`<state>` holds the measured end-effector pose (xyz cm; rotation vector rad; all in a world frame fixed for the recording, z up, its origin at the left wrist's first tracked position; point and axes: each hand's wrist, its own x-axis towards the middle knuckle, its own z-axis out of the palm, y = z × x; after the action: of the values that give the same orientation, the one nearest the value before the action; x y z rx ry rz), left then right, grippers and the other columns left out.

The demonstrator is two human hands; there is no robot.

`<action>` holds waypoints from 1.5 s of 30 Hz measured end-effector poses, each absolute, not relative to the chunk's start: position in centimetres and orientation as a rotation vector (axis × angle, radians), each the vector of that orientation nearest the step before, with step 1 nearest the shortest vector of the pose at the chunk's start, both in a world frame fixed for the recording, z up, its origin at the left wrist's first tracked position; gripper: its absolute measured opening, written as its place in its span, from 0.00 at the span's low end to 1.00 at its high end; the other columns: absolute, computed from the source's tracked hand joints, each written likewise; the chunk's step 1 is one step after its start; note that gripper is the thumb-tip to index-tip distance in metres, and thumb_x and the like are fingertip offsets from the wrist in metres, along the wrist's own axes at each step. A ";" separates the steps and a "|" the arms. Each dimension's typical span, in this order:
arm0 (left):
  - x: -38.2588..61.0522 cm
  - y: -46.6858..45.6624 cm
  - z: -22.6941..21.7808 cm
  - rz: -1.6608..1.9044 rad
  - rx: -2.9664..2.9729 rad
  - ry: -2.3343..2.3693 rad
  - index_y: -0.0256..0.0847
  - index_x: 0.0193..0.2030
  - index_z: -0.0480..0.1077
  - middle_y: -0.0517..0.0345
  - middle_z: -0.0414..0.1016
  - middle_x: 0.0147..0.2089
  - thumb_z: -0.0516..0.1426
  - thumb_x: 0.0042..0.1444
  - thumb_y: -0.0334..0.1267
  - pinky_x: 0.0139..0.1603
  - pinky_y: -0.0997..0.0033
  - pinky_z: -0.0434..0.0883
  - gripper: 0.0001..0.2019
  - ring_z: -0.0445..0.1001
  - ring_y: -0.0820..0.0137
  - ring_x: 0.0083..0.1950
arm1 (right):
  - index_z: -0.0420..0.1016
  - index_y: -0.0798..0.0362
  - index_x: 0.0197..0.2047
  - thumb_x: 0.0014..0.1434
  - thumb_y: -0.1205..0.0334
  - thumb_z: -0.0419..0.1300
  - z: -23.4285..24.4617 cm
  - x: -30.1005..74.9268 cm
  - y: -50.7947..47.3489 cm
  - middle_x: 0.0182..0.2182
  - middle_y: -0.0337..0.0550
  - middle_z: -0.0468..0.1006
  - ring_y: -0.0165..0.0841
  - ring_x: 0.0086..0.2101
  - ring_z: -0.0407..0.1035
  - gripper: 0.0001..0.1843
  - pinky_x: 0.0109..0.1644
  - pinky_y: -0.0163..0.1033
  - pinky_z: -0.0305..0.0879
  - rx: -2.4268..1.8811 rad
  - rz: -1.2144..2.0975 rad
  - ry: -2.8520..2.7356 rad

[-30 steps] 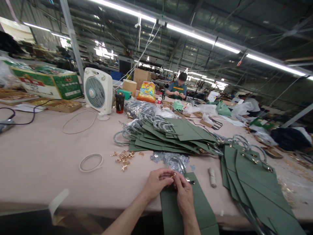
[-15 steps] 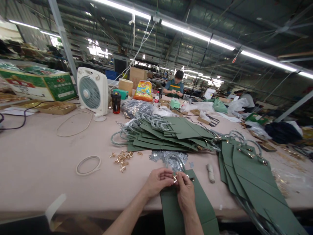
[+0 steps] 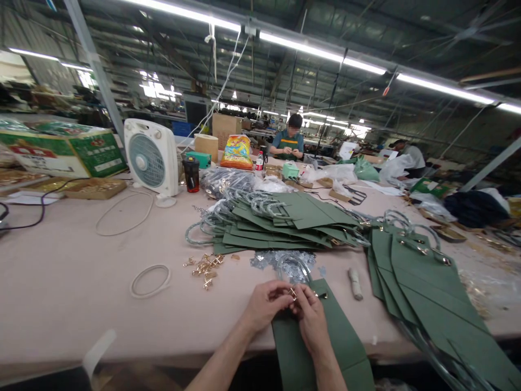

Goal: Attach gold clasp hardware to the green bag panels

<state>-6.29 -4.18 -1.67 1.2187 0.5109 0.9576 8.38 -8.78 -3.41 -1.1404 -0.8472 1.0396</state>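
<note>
We grip a small gold fitting (image 3: pixel 293 294) between the fingers of the left hand (image 3: pixel 264 305) and the right hand (image 3: pixel 312 317); both sets of fingers are closed on it in a pinch. The fitting is above the upper end of a green panel (image 3: pixel 344 339), which lies on the counter (image 3: pixel 93 293) and extends past its front edge. A clear-wrapped handle (image 3: pixel 302 267) loops from that end, and a second gold fitting (image 3: pixel 323 295) sits at the panel's edge, just to the right of our fingers. We judge the step in hand to be the orienting or fastening of the gripped fitting; whether it is already attached, we cannot tell. The next move, in our judgement, calls for a steady left-hand hold and fine right-hand alignment over the panel. Loose gold fittings (image 3: pixel 207 264) lie to the left, and thin silver plates (image 3: pixel 280 260) lie just beyond our hands.
</note>
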 end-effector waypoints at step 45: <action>-6.1 -5.0 -2.2 1.215 2.007 0.694 0.45 0.65 0.71 0.47 0.78 0.58 0.51 0.73 0.39 0.62 0.58 0.76 0.18 0.77 0.62 0.59 | 0.81 0.52 0.47 0.61 0.47 0.67 -3.5 6.9 -10.0 0.45 0.50 0.83 0.41 0.45 0.78 0.18 0.54 0.46 0.74 -1.269 0.590 -0.884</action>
<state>-6.08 -5.02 -2.16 2.0071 0.6939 1.2154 6.86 -9.98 -3.48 -1.2689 -0.8840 0.5898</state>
